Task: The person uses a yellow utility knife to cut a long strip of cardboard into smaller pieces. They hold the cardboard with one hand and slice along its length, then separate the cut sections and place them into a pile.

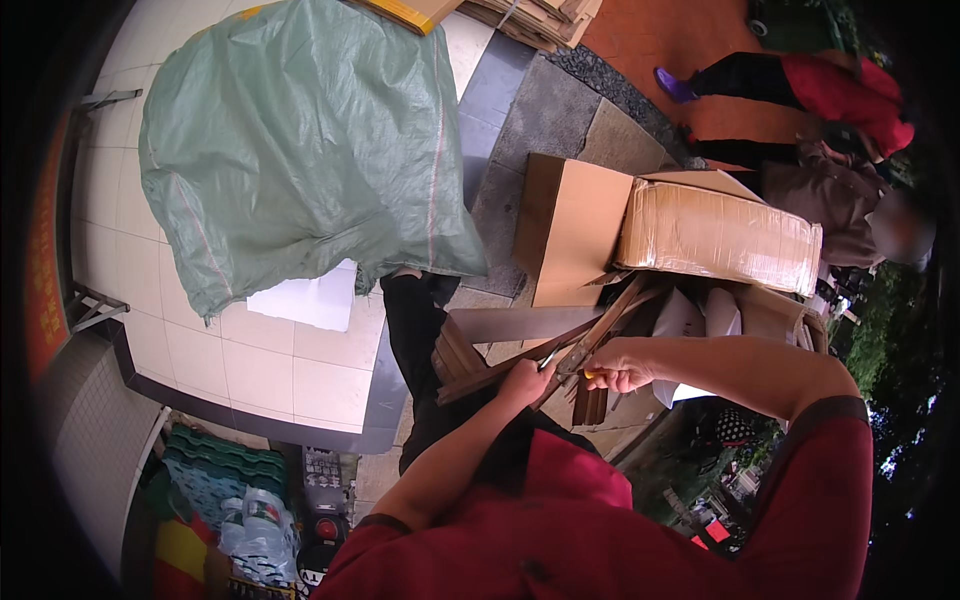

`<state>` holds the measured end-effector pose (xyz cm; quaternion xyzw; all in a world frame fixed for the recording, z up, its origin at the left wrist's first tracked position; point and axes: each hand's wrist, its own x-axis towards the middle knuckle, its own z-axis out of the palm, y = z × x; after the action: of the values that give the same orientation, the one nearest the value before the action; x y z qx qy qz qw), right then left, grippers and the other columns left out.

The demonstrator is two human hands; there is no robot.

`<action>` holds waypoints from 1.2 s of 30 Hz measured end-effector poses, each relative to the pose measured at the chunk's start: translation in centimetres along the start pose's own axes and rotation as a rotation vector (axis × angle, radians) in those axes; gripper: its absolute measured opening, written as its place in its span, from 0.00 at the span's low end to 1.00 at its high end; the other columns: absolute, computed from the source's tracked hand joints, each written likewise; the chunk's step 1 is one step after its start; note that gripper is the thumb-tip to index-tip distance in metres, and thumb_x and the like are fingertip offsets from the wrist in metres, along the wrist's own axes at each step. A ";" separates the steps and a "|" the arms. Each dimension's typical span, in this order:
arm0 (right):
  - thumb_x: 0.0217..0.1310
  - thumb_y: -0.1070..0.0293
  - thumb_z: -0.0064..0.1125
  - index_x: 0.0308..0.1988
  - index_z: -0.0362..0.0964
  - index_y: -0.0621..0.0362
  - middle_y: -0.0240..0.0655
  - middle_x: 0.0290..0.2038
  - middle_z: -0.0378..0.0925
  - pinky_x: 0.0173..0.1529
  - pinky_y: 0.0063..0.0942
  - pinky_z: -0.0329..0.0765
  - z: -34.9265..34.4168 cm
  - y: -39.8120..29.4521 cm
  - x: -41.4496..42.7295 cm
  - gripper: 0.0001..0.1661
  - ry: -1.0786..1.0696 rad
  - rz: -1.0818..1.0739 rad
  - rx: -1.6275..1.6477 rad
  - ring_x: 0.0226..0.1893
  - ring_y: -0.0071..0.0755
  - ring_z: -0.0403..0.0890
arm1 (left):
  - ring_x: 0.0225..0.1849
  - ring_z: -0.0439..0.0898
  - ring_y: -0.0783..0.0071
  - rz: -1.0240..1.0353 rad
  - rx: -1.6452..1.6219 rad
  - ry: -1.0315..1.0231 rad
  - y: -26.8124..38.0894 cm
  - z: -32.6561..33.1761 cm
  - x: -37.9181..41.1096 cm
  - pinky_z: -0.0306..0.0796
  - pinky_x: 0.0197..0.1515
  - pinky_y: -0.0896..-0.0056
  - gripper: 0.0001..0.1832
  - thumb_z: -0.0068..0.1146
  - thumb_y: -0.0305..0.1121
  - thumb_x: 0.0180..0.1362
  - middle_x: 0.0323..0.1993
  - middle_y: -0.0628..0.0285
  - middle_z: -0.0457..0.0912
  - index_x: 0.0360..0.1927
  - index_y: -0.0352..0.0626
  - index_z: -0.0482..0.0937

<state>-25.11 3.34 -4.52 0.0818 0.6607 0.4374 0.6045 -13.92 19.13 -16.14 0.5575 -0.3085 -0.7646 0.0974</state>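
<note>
Wooden frame pieces (491, 375), joined at angles, lie across the person's lap. My left hand (527, 382) is closed on a slim metal tool (549, 358) whose shiny tip points up beside the wood. Just to the right, my right hand (621, 367) grips a small tool with a yellow handle (590, 374); its thin shaft points left at a wooden strip. The exact kind of either tool cannot be told. More brown wood strips (590, 405) hang below the right hand.
A large green woven sack (300, 150) fills the upper left. Right of centre, cardboard boxes (581, 225) stand beside a tape-wrapped carton (720, 232). Flattened cardboard (536, 22) is stacked at the top. Two people (847, 180) are at upper right. Green crates (225, 465) and plastic-wrapped bottles (259, 525) stand lower left.
</note>
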 end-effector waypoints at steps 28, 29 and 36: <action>0.54 0.60 0.47 0.26 0.71 0.61 0.36 0.18 0.73 0.15 0.21 0.68 -0.6 1.9 1.3 0.15 0.324 -0.576 -0.709 0.14 0.28 0.73 | 0.12 0.69 0.76 0.099 0.012 -0.051 -1.1 0.6 0.8 0.62 0.16 0.69 0.26 0.59 0.53 0.46 0.10 0.62 0.70 0.17 0.35 0.75; 0.55 0.61 0.45 0.26 0.69 0.59 0.31 0.16 0.70 0.12 0.15 0.62 -1.5 1.4 2.3 0.13 0.117 -0.419 -0.395 0.11 0.21 0.67 | 0.10 0.68 0.75 0.067 -0.015 -0.076 -2.1 1.1 1.8 0.60 0.14 0.70 0.27 0.59 0.54 0.46 0.09 0.62 0.70 0.16 0.35 0.74; 0.58 0.67 0.39 0.32 0.67 0.64 0.36 0.21 0.72 0.10 0.19 0.62 -1.1 -0.2 3.9 0.13 -0.134 -0.260 -0.550 0.09 0.21 0.67 | 0.12 0.61 0.84 0.314 -0.391 -0.009 -3.0 2.4 2.9 0.53 0.13 0.77 0.18 0.64 0.42 0.48 0.13 0.70 0.69 0.37 0.42 0.77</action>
<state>-26.94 5.17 -7.65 -0.1413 0.4814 0.5123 0.6971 -16.53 20.94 -19.69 0.4700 -0.2379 -0.7876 0.3195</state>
